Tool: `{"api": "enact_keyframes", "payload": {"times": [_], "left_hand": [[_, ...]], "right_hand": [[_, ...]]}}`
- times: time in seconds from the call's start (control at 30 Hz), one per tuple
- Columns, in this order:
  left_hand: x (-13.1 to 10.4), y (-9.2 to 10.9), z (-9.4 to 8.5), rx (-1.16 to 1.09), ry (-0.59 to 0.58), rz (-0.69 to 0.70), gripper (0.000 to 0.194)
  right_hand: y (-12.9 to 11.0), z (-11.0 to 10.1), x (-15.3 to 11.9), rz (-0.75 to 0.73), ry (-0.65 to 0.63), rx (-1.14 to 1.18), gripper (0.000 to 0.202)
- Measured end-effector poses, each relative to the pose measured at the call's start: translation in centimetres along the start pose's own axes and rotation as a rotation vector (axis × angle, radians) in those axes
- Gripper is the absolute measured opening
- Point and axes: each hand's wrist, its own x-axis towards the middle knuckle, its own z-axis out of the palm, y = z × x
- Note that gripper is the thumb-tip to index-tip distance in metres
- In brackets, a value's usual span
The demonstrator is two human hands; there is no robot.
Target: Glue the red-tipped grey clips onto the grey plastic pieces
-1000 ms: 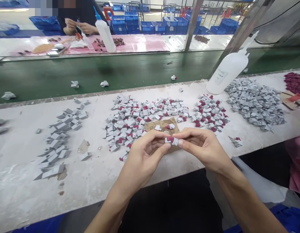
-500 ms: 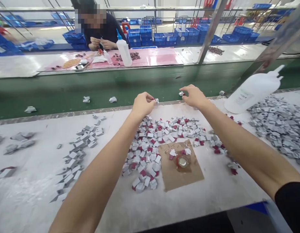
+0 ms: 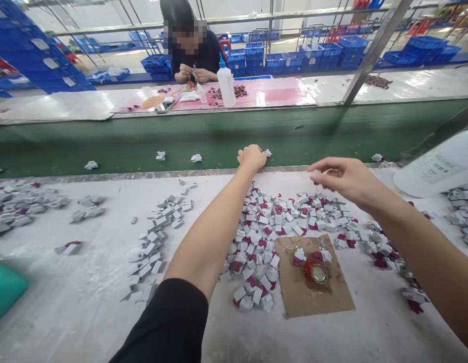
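Head view: on the white worktable (image 3: 237, 338), a brown cardboard square (image 3: 294, 300) is marked by a dark patch, on which a red round object with a pale disc (image 3: 318, 274) is set. Two grey-and-purple pieces (image 3: 300, 254) are laid near the square's far edge.

Well beyond the square and slightly to its left, the left hand (image 3: 252, 156) is stretched over the near part of the green belt (image 3: 219, 136). A small pale piece (image 3: 268, 153) is met there by its fingertips; the fingers are drawn together, but whether the piece is clamped or merely touched cannot be told. Beyond the square's far edge, the right hand (image 3: 343, 176) is held short of the belt. Its thumb and forefinger are seen near each other, with a pale bit (image 3: 315, 171) at the tips; whether it is pinched cannot be told.

Just beside the square's left edge and past its far edge, a heap of mixed pieces (image 3: 262, 220) is spread. Farther left of it, a strip of grey pieces (image 3: 153, 249) is strewn. Past its far right corner, a large white bottle (image 3: 434, 164) is cut off by the frame. Across the belt from the square, something small is held by a co-worker's hands (image 3: 206, 75), near a blue-tipped bottle (image 3: 227, 88).
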Motion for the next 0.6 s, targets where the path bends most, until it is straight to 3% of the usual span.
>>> {"api": "enact_keyframes", "payload": {"times": [0.13,0.23,0.33,0.43,0.53,0.6], "left_hand": [[-4.1,0.0,-1.9,0.019,0.051,0.035,0.049],[-9.3,-0.8,-3.4,-0.009,0.033,0.151,0.047],[-15.6,-3.4,-5.4,-0.040,0.007,0.258,0.040],[-21.8,-7.3,-6.9,-0.039,0.027,0.276,0.032],[-26.5,-10.6,-7.0,-0.016,0.075,0.229,0.030],[-28.4,-11.9,-6.3,-0.002,0.104,0.202,0.030]], "right_hand": [[-0.3,0.6,-7.6,0.148,-0.048,0.273,0.068],[0.9,0.6,-13.3,0.236,-0.029,0.446,0.064],[3.1,0.0,-18.6,0.303,0.028,0.433,0.054],[5.7,0.1,-22.9,0.319,0.089,0.338,0.054],[7.7,1.4,-25.6,0.218,0.227,0.237,0.057],[8.6,2.5,-26.4,0.128,0.272,0.155,0.056]]}}
